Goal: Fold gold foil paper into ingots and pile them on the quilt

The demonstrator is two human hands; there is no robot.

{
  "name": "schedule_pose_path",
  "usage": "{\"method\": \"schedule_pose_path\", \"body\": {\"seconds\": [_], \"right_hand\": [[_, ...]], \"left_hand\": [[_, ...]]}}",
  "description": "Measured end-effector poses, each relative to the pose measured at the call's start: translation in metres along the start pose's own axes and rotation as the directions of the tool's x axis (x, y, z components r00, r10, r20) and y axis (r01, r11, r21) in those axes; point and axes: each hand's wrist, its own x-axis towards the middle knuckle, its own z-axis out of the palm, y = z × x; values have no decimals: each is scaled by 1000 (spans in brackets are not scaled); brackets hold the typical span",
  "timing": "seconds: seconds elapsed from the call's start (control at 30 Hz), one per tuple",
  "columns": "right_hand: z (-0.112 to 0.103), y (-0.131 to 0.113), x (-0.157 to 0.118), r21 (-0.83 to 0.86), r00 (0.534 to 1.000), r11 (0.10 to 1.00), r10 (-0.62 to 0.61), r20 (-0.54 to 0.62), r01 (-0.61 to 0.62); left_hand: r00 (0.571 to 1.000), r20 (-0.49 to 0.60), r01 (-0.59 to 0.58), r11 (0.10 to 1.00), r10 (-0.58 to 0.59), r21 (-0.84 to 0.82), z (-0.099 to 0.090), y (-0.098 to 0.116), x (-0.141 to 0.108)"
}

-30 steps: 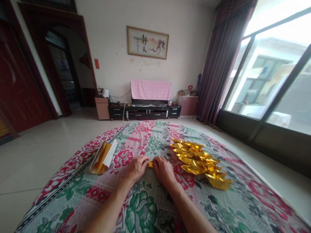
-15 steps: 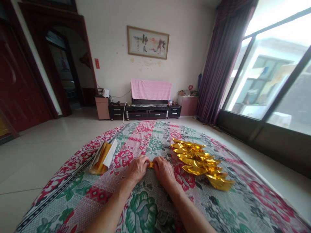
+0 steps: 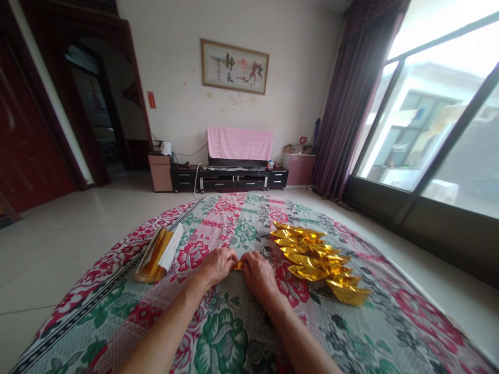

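A small piece of gold foil paper (image 3: 237,266) lies low over the cloth, mostly covered by my fingers. My left hand (image 3: 219,264) pinches it from the left with the fingers closed. From the other side my right hand (image 3: 258,272) grips it, fingers curled and nearly touching those of the left. To the right rest several folded gold paper ingots (image 3: 312,252), set in overlapping rows. On the left is a loosely curled stack of gold foil paper sheets (image 3: 158,254) with white backs.
A flowered cloth (image 3: 222,332) covers the surface under my hands. Beyond it stand a low black TV cabinet (image 3: 234,183) and a screen under a pink cloth (image 3: 239,143). A purple curtain (image 3: 337,119) hangs by the window at right.
My fingertips have come closer together over the gold paper, and less of it shows. The whole view has shifted slightly, so things sit a little farther left.
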Motion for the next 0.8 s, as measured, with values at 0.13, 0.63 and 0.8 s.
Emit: {"method": "schedule_pose_path", "body": {"seconds": [0.13,0.63,0.8], "right_hand": [[1,0,0,-24,1000,1000,-4,-1,4],[0,-3,1,-32,999,999,36,35,-35],[-2,2,2,4,999,1000,-4,41,4]], "left_hand": [[999,-30,19,1000,-18,22,3,1,-3],[996,-90,22,999,-19,30,8,4,-6],[996,-81,47,998,-44,30,8,5,-5]]}}
